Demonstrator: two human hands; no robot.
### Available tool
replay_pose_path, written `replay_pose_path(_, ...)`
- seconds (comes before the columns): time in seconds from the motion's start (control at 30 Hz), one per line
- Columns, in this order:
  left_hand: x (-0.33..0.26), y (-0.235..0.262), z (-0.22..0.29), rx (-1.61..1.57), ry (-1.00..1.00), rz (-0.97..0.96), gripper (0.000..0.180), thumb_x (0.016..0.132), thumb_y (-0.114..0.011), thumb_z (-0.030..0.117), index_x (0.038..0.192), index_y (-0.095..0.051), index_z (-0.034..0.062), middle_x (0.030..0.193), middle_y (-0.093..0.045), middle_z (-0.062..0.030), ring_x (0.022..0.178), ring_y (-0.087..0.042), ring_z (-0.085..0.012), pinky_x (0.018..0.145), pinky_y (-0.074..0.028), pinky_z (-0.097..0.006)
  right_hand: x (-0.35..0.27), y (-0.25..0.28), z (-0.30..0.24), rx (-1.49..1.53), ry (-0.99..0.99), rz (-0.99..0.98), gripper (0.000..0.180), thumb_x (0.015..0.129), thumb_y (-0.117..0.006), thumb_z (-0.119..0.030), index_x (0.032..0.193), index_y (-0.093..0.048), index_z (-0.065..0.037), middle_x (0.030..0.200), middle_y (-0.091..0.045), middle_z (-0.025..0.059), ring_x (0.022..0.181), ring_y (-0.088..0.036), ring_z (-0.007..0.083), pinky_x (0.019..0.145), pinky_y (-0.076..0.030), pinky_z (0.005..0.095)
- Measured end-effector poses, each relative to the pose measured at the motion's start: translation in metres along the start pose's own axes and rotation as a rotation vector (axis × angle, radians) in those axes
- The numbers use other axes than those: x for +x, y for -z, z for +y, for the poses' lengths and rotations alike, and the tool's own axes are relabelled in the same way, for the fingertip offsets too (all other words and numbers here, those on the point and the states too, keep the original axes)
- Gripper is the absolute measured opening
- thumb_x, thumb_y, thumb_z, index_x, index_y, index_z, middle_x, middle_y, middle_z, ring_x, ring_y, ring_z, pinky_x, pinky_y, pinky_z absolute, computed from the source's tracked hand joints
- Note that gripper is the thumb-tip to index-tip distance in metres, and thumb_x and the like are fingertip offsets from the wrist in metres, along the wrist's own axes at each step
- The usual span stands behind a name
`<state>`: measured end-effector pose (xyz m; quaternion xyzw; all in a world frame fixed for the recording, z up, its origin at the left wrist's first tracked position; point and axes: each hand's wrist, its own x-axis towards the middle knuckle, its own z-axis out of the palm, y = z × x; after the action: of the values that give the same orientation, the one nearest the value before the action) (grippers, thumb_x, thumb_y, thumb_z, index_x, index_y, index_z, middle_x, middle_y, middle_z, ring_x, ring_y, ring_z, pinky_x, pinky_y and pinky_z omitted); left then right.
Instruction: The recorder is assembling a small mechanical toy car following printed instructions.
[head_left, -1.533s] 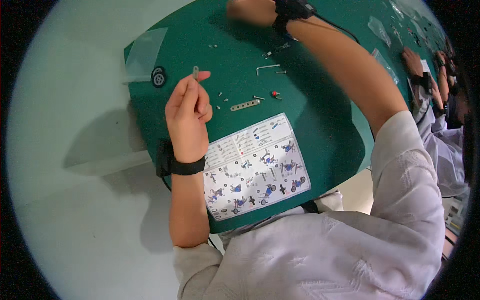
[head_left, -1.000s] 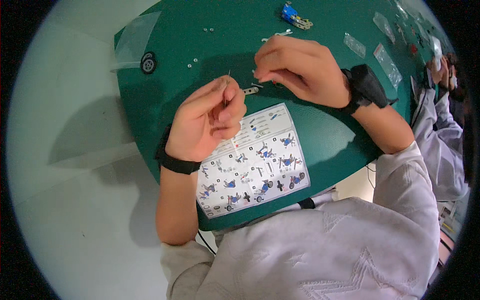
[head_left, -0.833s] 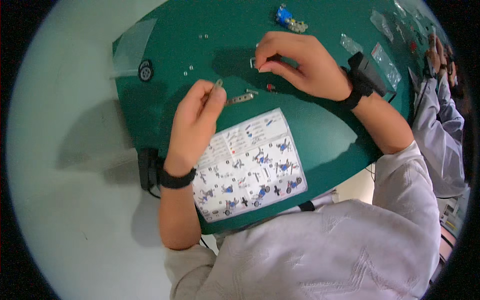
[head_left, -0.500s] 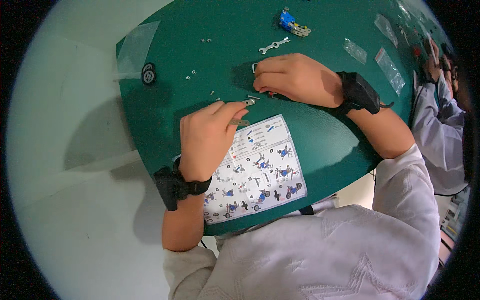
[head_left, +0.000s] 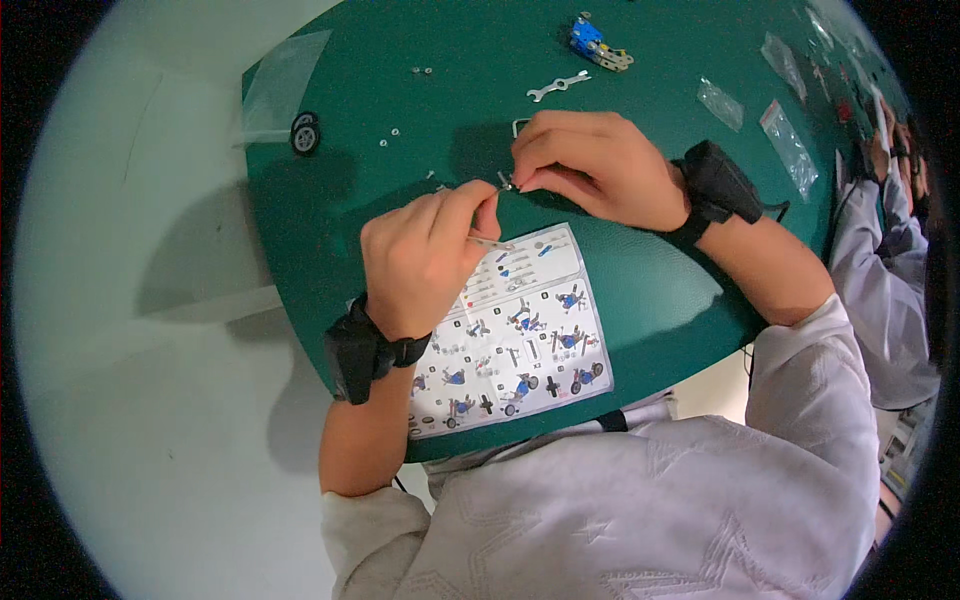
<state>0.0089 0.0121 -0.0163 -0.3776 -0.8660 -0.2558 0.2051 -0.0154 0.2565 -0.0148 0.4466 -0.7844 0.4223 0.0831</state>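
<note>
My left hand (head_left: 425, 255) is closed above the top of an instruction sheet (head_left: 550, 350). Between its thumb and fingers is a flat metal strip (head_left: 490, 242), seen nearly edge-on. Just to the right, the fingertips of my right hand (head_left: 605, 165) pinch a small metal screw (head_left: 505, 182) close to the left fingertips. Whether the screw touches a part in the left hand I cannot tell. Behind the right knuckles a pale bent piece (head_left: 520, 127) shows in part. The sheet carries coloured drawings of a small vehicle and its parts.
Beyond the right hand lie a flat wrench (head_left: 558, 87) and a blue part-built model (head_left: 598, 45). Two small wheels (head_left: 306, 134) and several tiny nuts (head_left: 395, 132) are on the left. Plastic bags (head_left: 790, 150) lie at right, near another person's sleeve (head_left: 880, 270).
My hands have come closer together, and the right fingertips have lifted the screw off the table. The strip in my left hand has tilted from face-up to nearly edge-on.
</note>
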Motion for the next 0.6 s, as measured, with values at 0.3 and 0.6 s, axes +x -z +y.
replay_pose_path(0.3,0.004,0.011,0.008,0.040,-0.055,0.076,0.019,0.080,-0.081,0.005,0.095,-0.070,0.0065,0.073,-0.066,-0.0079,0.060,-0.065,-0.0248,0.052,-0.050,-0.035,0.000,0.000,-0.014,-0.059,0.010,0.131,0.019,0.086,-0.077,-0.001,0.102,-0.069,-0.004,0.102,-0.069,0.0114,0.088,-0.071,0.0258,0.073,-0.057,0.0329)
replay_pose_path(0.6,0.000,0.012,0.000,0.019,0.001,0.031,0.016,0.080,-0.081,0.008,0.093,-0.071,0.0078,0.074,-0.067,-0.0077,0.061,-0.066,-0.0259,0.053,-0.050,-0.037,0.001,0.012,0.006,-0.166,-0.039,0.125,0.016,0.087,-0.075,-0.004,0.102,-0.069,-0.005,0.102,-0.069,0.0102,0.089,-0.070,0.0293,0.074,-0.057,0.0357)
